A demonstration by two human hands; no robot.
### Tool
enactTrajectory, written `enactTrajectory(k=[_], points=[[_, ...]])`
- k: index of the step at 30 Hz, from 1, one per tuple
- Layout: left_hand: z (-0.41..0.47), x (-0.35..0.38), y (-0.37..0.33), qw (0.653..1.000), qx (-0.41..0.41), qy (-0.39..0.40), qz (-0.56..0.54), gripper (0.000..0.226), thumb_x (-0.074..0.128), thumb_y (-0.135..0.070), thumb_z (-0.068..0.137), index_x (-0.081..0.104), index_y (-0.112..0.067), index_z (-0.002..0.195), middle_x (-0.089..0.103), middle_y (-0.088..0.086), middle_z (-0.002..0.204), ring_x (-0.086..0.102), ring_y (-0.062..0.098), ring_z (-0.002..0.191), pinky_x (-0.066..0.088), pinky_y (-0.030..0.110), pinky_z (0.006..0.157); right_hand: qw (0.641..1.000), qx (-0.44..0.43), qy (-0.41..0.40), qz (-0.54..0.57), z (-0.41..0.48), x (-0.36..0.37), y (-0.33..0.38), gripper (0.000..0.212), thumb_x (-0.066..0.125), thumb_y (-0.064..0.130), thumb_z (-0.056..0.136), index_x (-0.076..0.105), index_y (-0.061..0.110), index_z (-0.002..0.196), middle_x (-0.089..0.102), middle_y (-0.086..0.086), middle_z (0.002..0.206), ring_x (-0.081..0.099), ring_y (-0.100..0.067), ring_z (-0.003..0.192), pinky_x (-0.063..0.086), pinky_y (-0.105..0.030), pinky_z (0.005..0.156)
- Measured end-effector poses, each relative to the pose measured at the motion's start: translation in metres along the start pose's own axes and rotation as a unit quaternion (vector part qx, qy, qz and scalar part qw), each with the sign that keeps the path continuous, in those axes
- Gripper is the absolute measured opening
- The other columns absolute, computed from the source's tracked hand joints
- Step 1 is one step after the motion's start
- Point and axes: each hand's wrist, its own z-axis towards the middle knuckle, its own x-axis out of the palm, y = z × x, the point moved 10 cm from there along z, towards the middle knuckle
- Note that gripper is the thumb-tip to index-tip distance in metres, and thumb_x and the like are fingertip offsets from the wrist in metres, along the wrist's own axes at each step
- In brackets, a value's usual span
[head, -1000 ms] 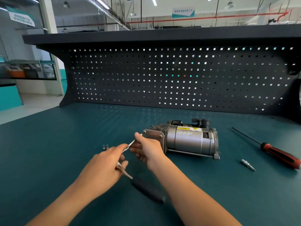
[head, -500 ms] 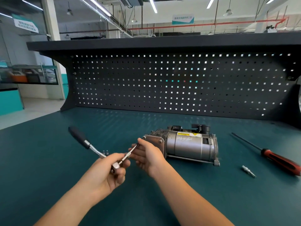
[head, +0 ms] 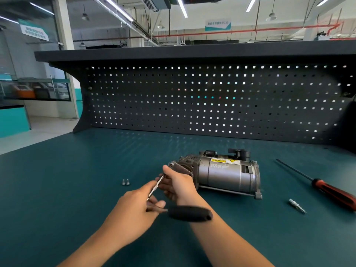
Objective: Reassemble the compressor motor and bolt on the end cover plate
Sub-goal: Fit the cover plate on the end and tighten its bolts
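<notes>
Compressor motor (head: pixel 227 174) lying on its side on a teal workbench (head: pixel 57 189), right of the middle and nearer the back edge than the front. Its silver barrel carries a yellow warning label. The end cover plate (head: pixel 181 169) sits on the motor's left end, facing the person.

Both bare hands hold a ratchet wrench (head: pixel 189 213). The right hand (head: pixel 180 186) is against the cover plate, its fingers curled round the far tip of the wrench's slim metal shaft. The left hand (head: pixel 134 209), nearer the front edge, grips the shaft's near end with curled fingers and thumb. The black handle sticks out to the right, blurred, in front of the right wrist.

Two small bolts (head: pixel 125 182) stand together left of the hands. A red and black screwdriver (head: pixel 331 191) lies towards the right edge, with a short driver bit (head: pixel 296 205) between it and the motor. A dark pegboard (head: pixel 212 101) rises along the back edge.
</notes>
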Motion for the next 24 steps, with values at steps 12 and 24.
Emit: enactTrajectory(k=[12,24], points=[[-0.015,0.038,0.053,0.667,-0.352,0.025,-0.657,0.024,0.048,-0.018,0.093,0.061,0.002,0.095,0.069,0.014,0.072,0.042,0.004,0.032,0.046,0.015,0.036,0.999,-0.023,0.011,-0.026,0.0,0.0,0.0,0.02,0.061,0.029,0.088,0.063,0.013,0.075,0.07,0.003,0.062,0.064,-0.007,0.053,0.039,-0.022,0.058],[-0.008,0.013,0.046,0.898,-0.21,-0.002,-0.386,0.02,0.047,-0.007,0.095,0.066,-0.013,0.099,0.063,-0.001,0.057,0.042,0.006,0.038,0.036,0.018,0.037,0.999,-0.036,0.0,-0.036,-0.008,0.003,0.004,0.021,0.057,0.028,0.09,0.063,0.013,0.077,0.069,0.001,0.064,0.062,-0.006,0.049,0.037,-0.023,0.056]])
